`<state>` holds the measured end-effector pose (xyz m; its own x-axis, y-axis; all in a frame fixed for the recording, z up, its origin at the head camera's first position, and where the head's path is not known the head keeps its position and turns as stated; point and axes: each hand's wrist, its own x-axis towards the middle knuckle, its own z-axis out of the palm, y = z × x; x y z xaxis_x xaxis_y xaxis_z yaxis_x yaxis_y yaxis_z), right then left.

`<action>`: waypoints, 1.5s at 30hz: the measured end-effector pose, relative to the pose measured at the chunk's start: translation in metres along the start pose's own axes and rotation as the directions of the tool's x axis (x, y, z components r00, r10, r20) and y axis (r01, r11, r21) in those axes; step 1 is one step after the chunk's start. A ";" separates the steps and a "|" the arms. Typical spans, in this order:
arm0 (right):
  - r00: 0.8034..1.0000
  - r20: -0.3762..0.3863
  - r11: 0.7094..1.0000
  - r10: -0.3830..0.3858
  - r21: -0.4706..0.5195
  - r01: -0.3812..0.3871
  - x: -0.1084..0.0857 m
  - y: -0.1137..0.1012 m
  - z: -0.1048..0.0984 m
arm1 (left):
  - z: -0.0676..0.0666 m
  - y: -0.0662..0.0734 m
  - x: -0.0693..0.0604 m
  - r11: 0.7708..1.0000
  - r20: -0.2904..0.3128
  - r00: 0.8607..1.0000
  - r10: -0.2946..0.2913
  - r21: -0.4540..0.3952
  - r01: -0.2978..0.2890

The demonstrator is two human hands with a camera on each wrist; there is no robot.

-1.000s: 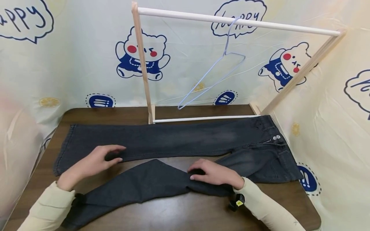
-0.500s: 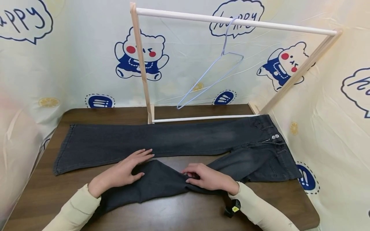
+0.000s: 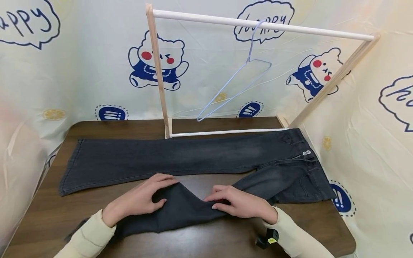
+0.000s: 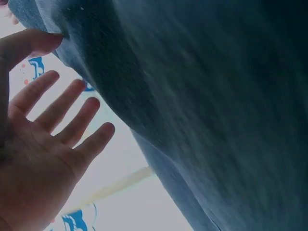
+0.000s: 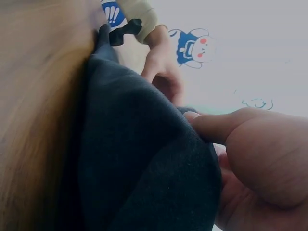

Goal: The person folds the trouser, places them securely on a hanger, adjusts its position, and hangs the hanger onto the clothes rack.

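A pair of dark grey jeans (image 3: pixel 206 154) lies across the table, its waistband with two buttons at the right. The far leg is laid flat; the near leg (image 3: pixel 180 211) is bent and bunched between the hands. My left hand (image 3: pixel 142 195) rests over that leg's upper edge; in the left wrist view, the left hand's (image 4: pixel 53 139) fingers are straight and spread, the thumb touching the denim. Nearer the crotch, my right hand (image 3: pixel 240 202) pinches the same leg. In the right wrist view, the right thumb (image 5: pixel 216 126) presses the fabric, with the other fingers behind it.
A wooden rack with a white top rail (image 3: pixel 206 18) stands at the back of the brown table (image 3: pixel 193 243). From the rail hangs a pale blue wire hanger (image 3: pixel 226 86). Printed curtains (image 3: pixel 106 64) surround the table at the back and sides.
My left hand has moved right from the far leg onto the near leg. My right hand has gone from loosely over the leg to pinching it. The near leg's left end has shifted upward.
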<state>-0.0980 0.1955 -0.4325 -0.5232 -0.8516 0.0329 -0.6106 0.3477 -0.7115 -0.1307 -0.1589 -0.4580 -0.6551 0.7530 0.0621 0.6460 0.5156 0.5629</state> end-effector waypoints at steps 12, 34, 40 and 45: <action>0.999 0.020 1.000 -0.027 -0.004 0.027 -0.003 -0.007 -0.008 | 0.005 0.030 0.016 0.991 -0.020 0.990 0.137 -0.007 -0.137; 0.862 0.148 0.870 0.484 -0.188 -0.456 -0.032 0.017 -0.018 | -0.023 0.044 -0.019 0.938 -0.245 0.913 0.325 0.208 -0.278; 0.886 0.083 0.889 0.457 -0.014 -0.457 -0.047 0.029 -0.019 | -0.025 0.045 -0.044 0.958 -0.226 0.951 0.211 0.240 -0.155; 0.920 0.058 0.921 0.388 0.022 -0.389 -0.060 0.035 -0.025 | -0.022 0.044 -0.059 0.963 -0.225 0.962 0.154 0.253 -0.095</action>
<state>-0.1030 0.2686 -0.4420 -0.6836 -0.6714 -0.2863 -0.3457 0.6433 -0.6832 -0.0716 -0.1894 -0.4187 -0.6192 0.7116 0.3318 0.7831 0.5289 0.3272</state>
